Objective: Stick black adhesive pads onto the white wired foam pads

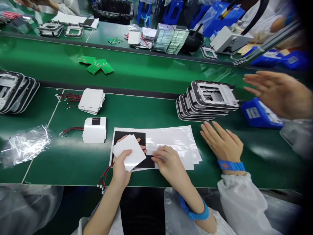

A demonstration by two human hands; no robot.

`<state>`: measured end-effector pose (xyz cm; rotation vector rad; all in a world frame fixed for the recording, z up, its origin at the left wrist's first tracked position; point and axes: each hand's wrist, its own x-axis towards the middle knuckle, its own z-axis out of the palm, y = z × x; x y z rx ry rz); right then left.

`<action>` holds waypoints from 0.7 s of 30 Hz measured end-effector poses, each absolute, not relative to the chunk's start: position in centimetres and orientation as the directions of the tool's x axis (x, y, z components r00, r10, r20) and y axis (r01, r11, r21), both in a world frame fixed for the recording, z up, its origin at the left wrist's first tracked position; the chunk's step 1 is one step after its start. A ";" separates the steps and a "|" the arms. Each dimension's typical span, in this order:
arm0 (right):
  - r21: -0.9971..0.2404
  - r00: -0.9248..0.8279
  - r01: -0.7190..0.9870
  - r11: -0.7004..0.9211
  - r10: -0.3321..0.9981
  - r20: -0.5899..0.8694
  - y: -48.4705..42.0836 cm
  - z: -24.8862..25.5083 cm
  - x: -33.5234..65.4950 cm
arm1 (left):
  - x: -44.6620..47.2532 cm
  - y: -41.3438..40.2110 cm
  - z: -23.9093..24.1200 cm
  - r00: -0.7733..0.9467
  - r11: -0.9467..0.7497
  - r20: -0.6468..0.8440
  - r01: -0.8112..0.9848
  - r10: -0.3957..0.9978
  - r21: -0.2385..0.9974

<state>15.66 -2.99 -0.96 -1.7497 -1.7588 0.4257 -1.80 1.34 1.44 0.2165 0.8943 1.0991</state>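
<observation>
My left hand (pixel 123 163) is closed round a small stack of white square panels (pixel 130 151), with its thumb on top. Thin red and black wires (pixel 105 176) with white plugs hang from beside that hand. My right hand (pixel 170 164) is in a pinch at the edge of the black patch (pixel 150 161) on a white sheet (pixel 171 135). Whatever sits between those fingertips is too small to make out. Under both hands lie several overlapping glossy sheets. Left of them rest a wired panel stack with a black square (pixel 95 130) and another stack of white panels (pixel 91 99).
A co-worker's hands (pixel 223 143) reach in from the right, one blurred. Stacked black-and-white frames (pixel 207 99) stand behind the sheets, beside a blue bin (pixel 261 112). More frames (pixel 14 93) and a clear plastic bag (pixel 26 145) are at left. Green circuit boards (pixel 96 64) lie on the ledge.
</observation>
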 end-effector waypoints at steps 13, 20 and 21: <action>-0.843 0.130 0.533 -0.074 0.991 -0.005 -3.8 -0.9 15.0 | -2.3 1.4 1.6 0.168 0.473 -0.505 -0.673 0.847 0.569; -0.963 0.398 0.150 -0.224 0.905 -0.149 -3.2 -0.7 16.7 | -2.7 1.7 2.1 0.213 0.506 -0.511 -0.670 0.833 0.544; -0.968 0.454 0.072 -0.239 0.872 -0.182 -3.1 -0.6 17.2 | -2.8 1.7 2.3 0.225 0.517 -0.517 -0.669 0.826 0.535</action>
